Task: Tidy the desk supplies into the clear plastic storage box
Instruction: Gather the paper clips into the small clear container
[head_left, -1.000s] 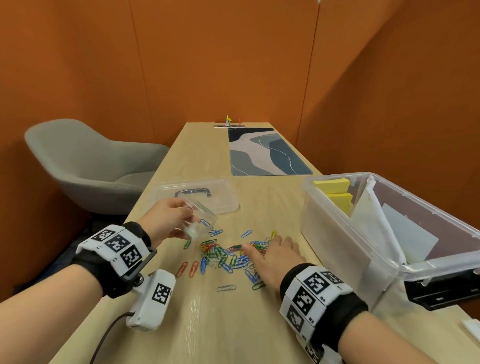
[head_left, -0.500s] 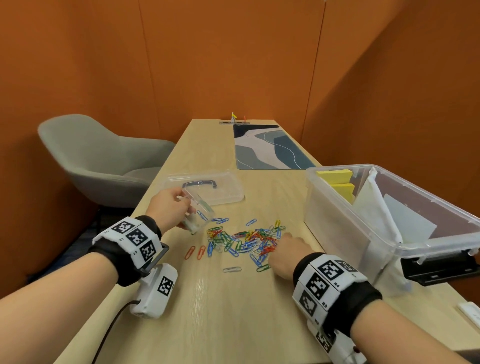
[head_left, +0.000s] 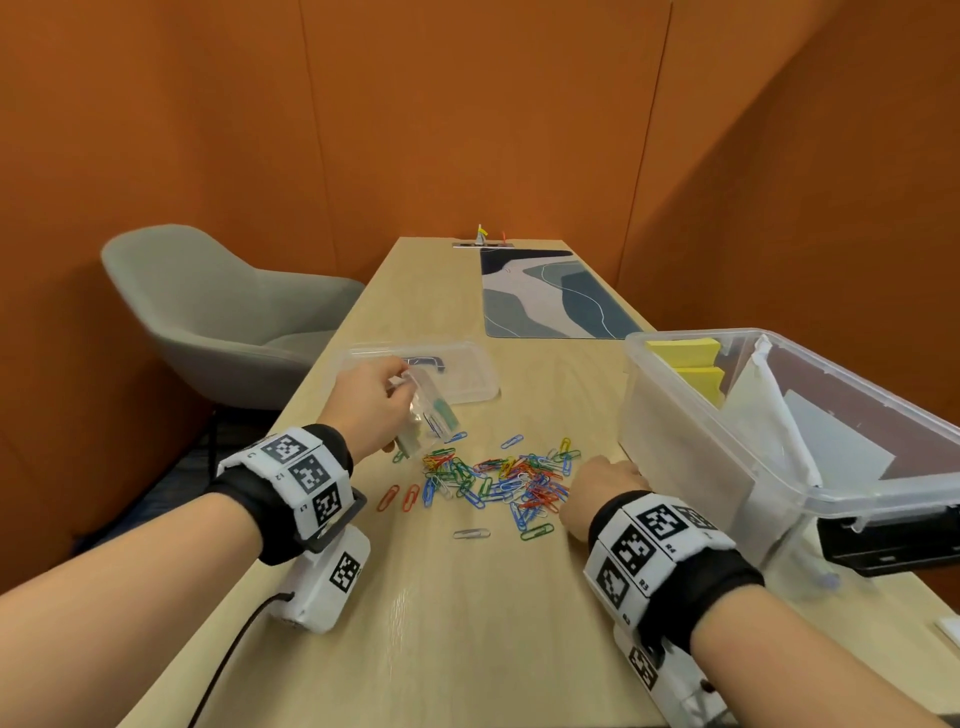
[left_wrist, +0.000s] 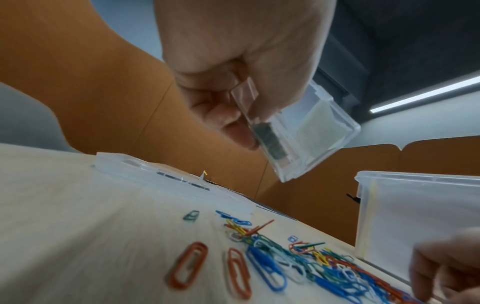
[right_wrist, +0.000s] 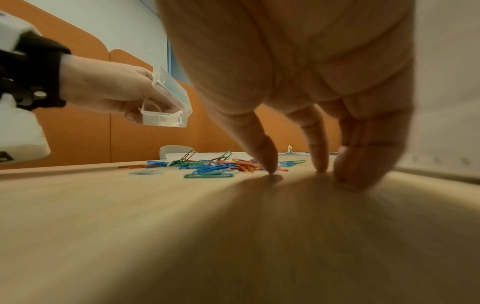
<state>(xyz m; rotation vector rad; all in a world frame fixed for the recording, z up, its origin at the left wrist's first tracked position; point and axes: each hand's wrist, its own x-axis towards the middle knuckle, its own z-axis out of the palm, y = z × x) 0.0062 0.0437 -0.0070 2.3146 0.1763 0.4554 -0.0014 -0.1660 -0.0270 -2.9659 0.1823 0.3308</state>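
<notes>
Several coloured paper clips (head_left: 498, 478) lie in a loose pile on the wooden desk (head_left: 467, 623). My left hand (head_left: 369, 410) grips a small clear clip case (head_left: 431, 415), held tilted in the air above the pile's left end; the case (left_wrist: 306, 131) looks nearly empty. My right hand (head_left: 597, 483) stands at the pile's right edge, its straight fingertips (right_wrist: 270, 164) pressed onto the desk beside the clips (right_wrist: 215, 164). The big clear storage box (head_left: 691, 441) stands just right of that hand, with yellow sticky notes (head_left: 685, 353) and white papers (head_left: 831, 447) inside.
The storage box's clear lid (head_left: 467, 379) lies flat behind the left hand. A patterned desk mat (head_left: 545, 296) lies further back. A grey chair (head_left: 208, 312) stands left of the desk. Orange walls close in behind and at the right.
My right hand has drawn back from over the pile to its right near edge, dragging clips closer together. The left hand has lifted the small case slightly.
</notes>
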